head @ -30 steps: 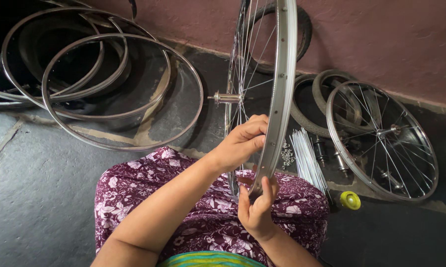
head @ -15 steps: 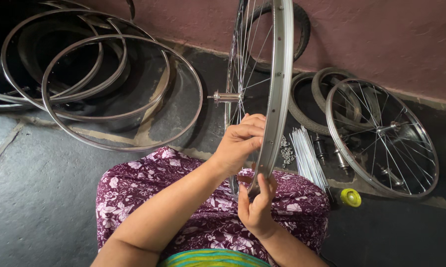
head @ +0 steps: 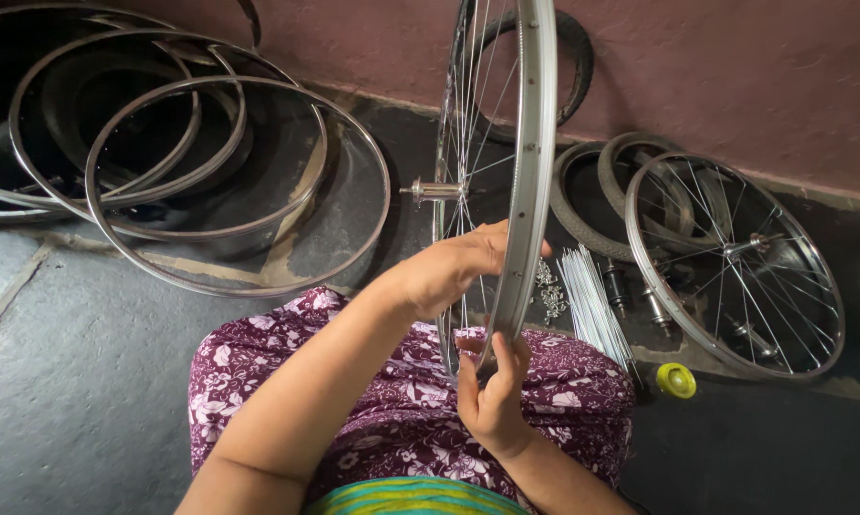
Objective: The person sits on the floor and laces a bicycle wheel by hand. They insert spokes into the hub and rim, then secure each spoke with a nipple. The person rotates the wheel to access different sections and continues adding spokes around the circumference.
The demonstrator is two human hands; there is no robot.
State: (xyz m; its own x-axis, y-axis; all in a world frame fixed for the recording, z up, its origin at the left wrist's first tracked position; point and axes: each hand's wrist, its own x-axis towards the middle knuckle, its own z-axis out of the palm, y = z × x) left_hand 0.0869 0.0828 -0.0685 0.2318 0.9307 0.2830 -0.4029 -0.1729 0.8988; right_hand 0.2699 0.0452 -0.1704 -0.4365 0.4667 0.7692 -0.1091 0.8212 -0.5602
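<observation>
Both hands' fingers hold the shiny round metal wheel rim (head: 530,172): left hand (head: 449,272) above, right hand (head: 492,396) below, thin spokes inside

The upright spoked wheel (head: 530,172) runs off the top edge of the frame, so its upper arc is out of sight. The left hand (head: 444,272) covers part of the rim and the spokes behind it; what its fingertips pinch cannot be told. The right hand (head: 492,401) hides the rim's lowest stretch. At upper left, the stacked bare rims (head: 210,181) are cut by the left and top edges. The small parts (head: 549,296) beside the loose spokes (head: 592,305) are too small to identify, perhaps nipples.
</observation>
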